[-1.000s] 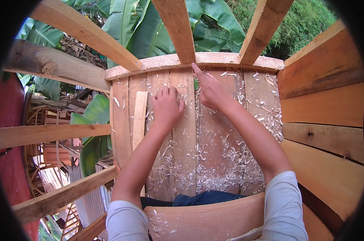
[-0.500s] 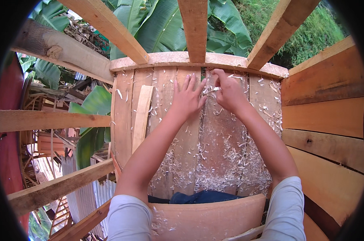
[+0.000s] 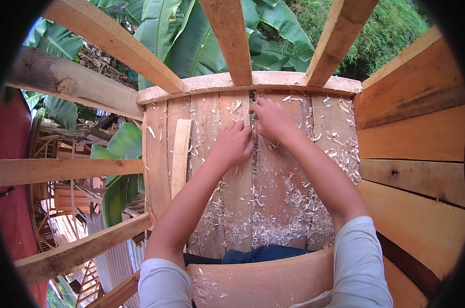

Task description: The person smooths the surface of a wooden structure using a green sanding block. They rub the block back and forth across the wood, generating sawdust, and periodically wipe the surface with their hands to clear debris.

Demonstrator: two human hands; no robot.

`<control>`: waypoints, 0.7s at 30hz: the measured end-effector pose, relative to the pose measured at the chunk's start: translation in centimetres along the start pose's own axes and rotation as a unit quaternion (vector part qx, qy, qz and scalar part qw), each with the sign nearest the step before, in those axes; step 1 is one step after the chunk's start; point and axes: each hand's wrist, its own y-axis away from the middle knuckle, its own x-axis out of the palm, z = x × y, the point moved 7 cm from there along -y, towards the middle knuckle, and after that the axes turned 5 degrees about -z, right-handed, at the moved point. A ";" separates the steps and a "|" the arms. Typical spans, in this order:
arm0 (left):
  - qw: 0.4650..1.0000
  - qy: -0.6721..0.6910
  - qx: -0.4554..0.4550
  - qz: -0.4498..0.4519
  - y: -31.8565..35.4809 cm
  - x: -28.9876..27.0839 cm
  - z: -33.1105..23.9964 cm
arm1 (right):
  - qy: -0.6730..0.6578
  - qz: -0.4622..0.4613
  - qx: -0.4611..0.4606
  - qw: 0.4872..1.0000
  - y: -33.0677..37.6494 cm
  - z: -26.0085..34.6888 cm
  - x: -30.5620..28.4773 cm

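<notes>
Both my hands are over a plank floor (image 3: 207,110) strewn with pale wood shavings (image 3: 273,238). My left hand (image 3: 233,145) is curled closed just left of a narrow seam between two planks, its fingertips turned down and hidden. Slightly farther off, my right hand (image 3: 271,119) has its fingers bent together at the same seam, near a dark gap. Whatever either hand may hold is hidden. To the left of my left hand, a loose strip of wood (image 3: 181,154) lies lengthwise on the planks.
A beam (image 3: 268,79) edges the far side, with upright posts (image 3: 227,41) rising from it. A plank wall (image 3: 412,138) stands at the right. Open framing (image 3: 68,167) is at the left, and a smooth board (image 3: 263,280) lies near me. Banana leaves (image 3: 191,46) hang beyond.
My left hand has gone from lying flat with spread fingers to curled, and has drawn nearer to me. The right hand has moved left to the seam. The view has shifted slightly.
</notes>
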 end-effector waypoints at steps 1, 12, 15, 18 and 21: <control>1.000 0.005 0.019 -0.009 -0.9 0.0 -0.2 | -0.003 0.006 0.021 1.000 -0.3 -0.5 -0.4; 0.984 -0.150 -0.098 -0.014 0.5 1.0 1.2 | 0.045 0.096 0.067 0.992 2.0 -1.6 1.5; 0.992 -0.121 -0.011 0.022 -1.0 2.2 1.0 | -0.042 0.074 0.071 0.994 2.0 0.8 1.9; 0.990 -0.123 -0.069 -0.006 -2.1 1.4 1.5 | -0.064 0.012 0.105 0.992 0.9 0.4 0.2; 0.986 -0.108 -0.126 0.001 -2.2 1.0 1.8 | 0.058 -0.002 0.189 0.980 0.5 -2.4 -3.1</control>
